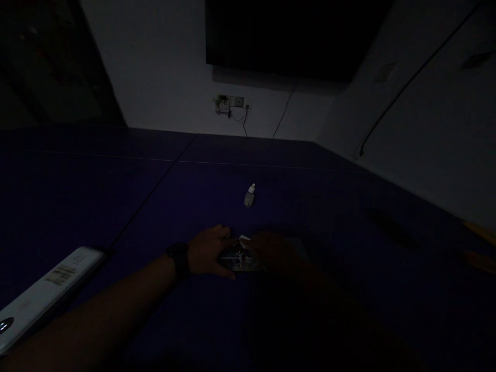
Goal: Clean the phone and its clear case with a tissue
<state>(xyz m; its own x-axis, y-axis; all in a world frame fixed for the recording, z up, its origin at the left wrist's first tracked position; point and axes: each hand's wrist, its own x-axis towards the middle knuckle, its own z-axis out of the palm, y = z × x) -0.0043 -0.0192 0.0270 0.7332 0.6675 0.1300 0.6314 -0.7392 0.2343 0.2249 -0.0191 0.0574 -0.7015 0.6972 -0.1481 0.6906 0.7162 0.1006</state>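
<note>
A thin rectangular thing (242, 264) with a pale picture on its dark, glossy top lies flat on the purple surface; I cannot make out its kind. My left hand (211, 250), with a dark watch (179, 258) on the wrist, rests at its left end, thumb and fingers spread. Over its middle and right part lies my right hand (273, 250), in deep shadow, fingers bent down around a small white wipe (244, 239) pressed to the top. A clear dropper bottle (249, 197) with a white cap stands a little beyond both hands.
A long white device (46, 294) lies at the left. A dark seam (149, 195) crosses the purple surface (209, 181). Dim orange objects (480, 232) sit at the right edge. Behind are wall sockets with cables (234, 102) and a large dark screen (287, 36).
</note>
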